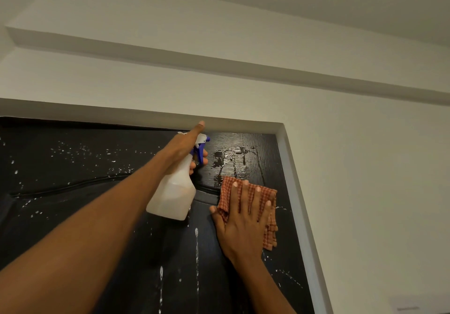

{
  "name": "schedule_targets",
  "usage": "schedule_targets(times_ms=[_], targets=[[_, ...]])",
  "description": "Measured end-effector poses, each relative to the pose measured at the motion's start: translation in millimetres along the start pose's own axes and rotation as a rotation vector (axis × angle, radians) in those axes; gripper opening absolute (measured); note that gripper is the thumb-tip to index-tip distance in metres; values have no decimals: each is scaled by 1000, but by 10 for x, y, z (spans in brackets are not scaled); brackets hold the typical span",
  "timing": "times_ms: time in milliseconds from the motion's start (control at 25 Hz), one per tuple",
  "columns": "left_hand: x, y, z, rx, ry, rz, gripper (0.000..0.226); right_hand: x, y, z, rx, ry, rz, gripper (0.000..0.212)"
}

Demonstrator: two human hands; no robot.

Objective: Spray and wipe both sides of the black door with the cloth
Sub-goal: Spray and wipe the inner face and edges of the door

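Note:
The black door (73, 192) fills the lower half of the view, flecked with white droplets and running drips. A wet patch (229, 157) shines near its top right corner. My left hand (185, 148) grips a white spray bottle (175, 192) with a blue trigger, its nozzle aimed at that wet patch, thumb raised. My right hand (243, 218) lies flat with straight, spread fingers and presses an orange checked cloth (265, 196) against the door, just below the wet patch.
A white door frame (299, 204) runs down the right side and across the top. White wall (365, 167) surrounds it, with a ceiling beam (219, 62) above.

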State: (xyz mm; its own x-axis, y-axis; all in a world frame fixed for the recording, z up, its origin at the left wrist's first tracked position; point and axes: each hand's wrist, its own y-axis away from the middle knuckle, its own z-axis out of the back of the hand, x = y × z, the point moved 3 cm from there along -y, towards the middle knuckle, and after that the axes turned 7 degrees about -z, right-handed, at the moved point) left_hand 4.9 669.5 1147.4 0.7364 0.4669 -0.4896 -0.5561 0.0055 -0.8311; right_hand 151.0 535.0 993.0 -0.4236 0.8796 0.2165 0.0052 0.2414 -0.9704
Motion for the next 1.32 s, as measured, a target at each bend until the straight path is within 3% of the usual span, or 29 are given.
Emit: schedule_targets(times_ms=[160,360,560,680,800,880,960,1080,1160,1240,1320], targets=[[-10,31,-166,105,-80,23,83,-169,-120,35,1,-23,-137,95],[21,67,-138,41,-32,4,89,-220,-168,89,71,-18,-227,91],[99,174,60,63,-65,25,80,14,-840,-5,182,-52,-219,93],[157,254,241,-3,-41,-7,68,370,-1120,-87,266,-47,31,88],[202,327,347,-95,-47,-8,59,484,-923,-88,280,84,585,78],[254,323,376,-85,-44,11,69,194,-870,-23,265,132,807,72],[293,313,380,-58,-40,26,79,-159,-1013,50,224,135,645,71],[299,281,359,-44,-49,23,82,-346,-1402,74,192,41,80,76],[288,271,371,-50,-52,20,84,-109,-1683,15,187,-80,-179,81],[298,259,422,-78,-40,13,83,277,-1849,-64,219,-96,-172,85],[310,275,451,-108,-25,6,79,697,-1748,-161,272,12,218,78]])
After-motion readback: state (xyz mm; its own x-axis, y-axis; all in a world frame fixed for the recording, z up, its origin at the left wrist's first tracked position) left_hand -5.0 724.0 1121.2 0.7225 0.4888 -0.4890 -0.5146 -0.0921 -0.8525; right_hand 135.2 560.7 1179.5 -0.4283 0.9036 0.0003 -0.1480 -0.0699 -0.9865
